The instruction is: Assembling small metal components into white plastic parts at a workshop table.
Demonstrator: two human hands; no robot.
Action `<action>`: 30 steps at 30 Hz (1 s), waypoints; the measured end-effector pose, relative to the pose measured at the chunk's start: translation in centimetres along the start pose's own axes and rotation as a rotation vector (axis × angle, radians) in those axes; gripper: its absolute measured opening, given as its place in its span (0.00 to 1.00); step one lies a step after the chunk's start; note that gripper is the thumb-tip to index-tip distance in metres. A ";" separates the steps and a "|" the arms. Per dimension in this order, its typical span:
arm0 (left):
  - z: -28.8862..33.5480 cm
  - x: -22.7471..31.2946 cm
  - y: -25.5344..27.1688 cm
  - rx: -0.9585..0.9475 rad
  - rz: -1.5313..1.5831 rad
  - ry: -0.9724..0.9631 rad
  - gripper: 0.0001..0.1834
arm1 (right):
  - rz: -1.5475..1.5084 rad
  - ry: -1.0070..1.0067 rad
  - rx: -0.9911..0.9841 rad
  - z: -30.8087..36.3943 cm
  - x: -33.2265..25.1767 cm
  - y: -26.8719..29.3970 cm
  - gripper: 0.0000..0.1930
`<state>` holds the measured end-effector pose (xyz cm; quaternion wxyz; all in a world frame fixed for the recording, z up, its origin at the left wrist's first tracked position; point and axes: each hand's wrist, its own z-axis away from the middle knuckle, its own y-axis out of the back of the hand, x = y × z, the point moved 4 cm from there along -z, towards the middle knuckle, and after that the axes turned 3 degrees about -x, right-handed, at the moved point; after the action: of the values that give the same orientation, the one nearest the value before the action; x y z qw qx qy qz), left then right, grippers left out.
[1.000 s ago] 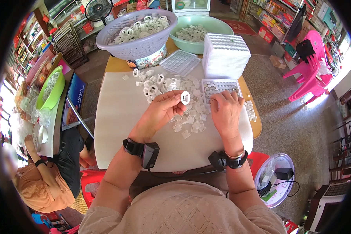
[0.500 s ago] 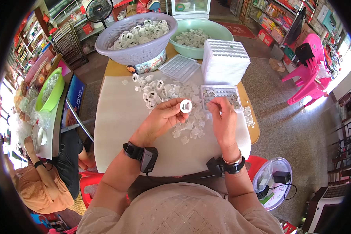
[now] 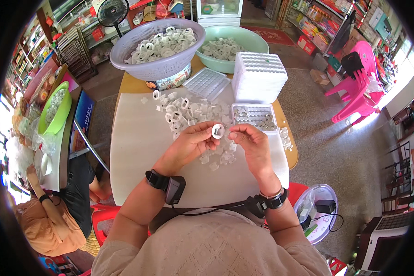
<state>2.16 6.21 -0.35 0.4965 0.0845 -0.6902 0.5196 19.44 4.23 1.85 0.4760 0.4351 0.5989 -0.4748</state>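
Note:
My left hand (image 3: 195, 142) pinches a round white plastic part (image 3: 218, 131) with a slot in its middle, its face turned up toward me. Close to its right side, my right hand (image 3: 252, 147) has thumb and forefinger pressed together. Whatever those fingertips hold is too small to make out. Beyond the left hand lies a heap of similar white ring-shaped parts (image 3: 175, 113). Small translucent plastic pieces (image 3: 225, 158) are scattered below and behind the hands. A shallow tray (image 3: 254, 105) of small grey-silver discs sits just past my right hand.
A tall stack of white trays (image 3: 258, 80) stands behind the disc tray, with a ridged clear tray (image 3: 207, 83) beside it. A purple basket (image 3: 157, 70) and a green basin (image 3: 218, 66), both full of white parts, stand at the back. Another person (image 3: 53, 216) sits at left.
My right hand has moved left from the disc tray to beside the round white part. My left hand still holds that part, now tilted a little. The whole view has shifted slightly.

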 end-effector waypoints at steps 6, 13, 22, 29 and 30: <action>-0.1 -0.1 0.1 -0.006 0.051 0.006 0.17 | 0.084 -0.004 -0.001 0.0 -0.7 -1.1 0.08; -0.2 -0.4 0.6 0.005 0.082 0.013 0.17 | 0.774 0.438 0.140 -0.1 -2.7 -2.6 0.04; 0.2 -0.9 1.0 0.033 -0.037 0.018 0.18 | 0.844 0.448 0.055 -0.5 -2.5 -2.6 0.05; 0.4 -0.5 0.0 0.041 -0.164 0.106 0.19 | 0.421 -0.007 -0.094 -1.6 -0.7 -0.9 0.07; 0.4 -0.3 -0.2 0.038 -0.173 0.109 0.19 | 0.424 -0.013 -0.092 -1.6 -0.9 -0.7 0.07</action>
<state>2.19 5.70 -0.43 0.5746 0.1249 -0.6422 0.4918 18.61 5.60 3.01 0.5885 0.5259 0.5120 -0.3390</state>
